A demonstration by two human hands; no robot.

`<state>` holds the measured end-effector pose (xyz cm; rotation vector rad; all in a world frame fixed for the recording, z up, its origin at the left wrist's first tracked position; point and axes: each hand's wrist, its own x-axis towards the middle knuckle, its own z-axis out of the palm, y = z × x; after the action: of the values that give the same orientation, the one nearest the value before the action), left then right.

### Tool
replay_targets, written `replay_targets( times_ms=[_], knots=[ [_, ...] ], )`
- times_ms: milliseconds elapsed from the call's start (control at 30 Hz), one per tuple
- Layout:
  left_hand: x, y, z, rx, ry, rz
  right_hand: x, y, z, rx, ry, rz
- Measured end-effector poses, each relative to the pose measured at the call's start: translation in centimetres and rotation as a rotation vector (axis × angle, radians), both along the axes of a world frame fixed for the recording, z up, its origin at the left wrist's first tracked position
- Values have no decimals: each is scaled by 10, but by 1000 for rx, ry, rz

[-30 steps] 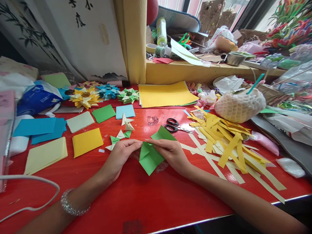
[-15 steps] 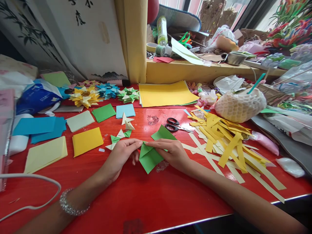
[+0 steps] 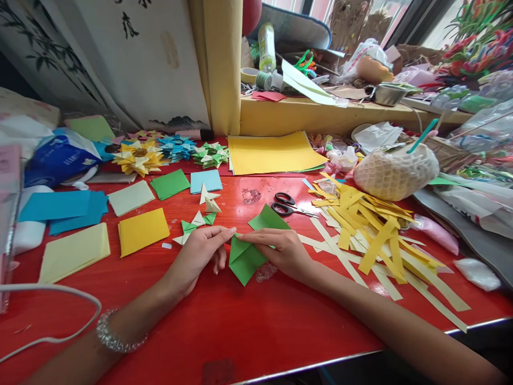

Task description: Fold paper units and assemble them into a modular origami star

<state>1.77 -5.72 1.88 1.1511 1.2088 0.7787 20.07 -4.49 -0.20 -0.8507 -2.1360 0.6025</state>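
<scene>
Thumb and forefinger together, the left hand (image 3: 200, 252) pinches the upper corner of a folded green paper (image 3: 247, 264) over a red table (image 3: 256, 331), as the right hand (image 3: 286, 250) lays nearly straight fingers across it, thumb hidden and grip unclear, near black-handled scissors (image 3: 285, 205).

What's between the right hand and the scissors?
Part of a green sheet lies between the right hand and the scissors, in the head view.
</scene>
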Motion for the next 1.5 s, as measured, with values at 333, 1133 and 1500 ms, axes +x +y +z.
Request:
replay_targets(
  times_ms=[333,1133,1500],
  knots=[
    [1,-3,-3,223,288,1,-2,-4,17,-439,164,18],
    [6,-10,2,633,583,-109,-4,-6,11,-879,166,-9],
    [3,-5,1,508,450,-138,-4,-7,7,-875,154,-37]
  ],
)
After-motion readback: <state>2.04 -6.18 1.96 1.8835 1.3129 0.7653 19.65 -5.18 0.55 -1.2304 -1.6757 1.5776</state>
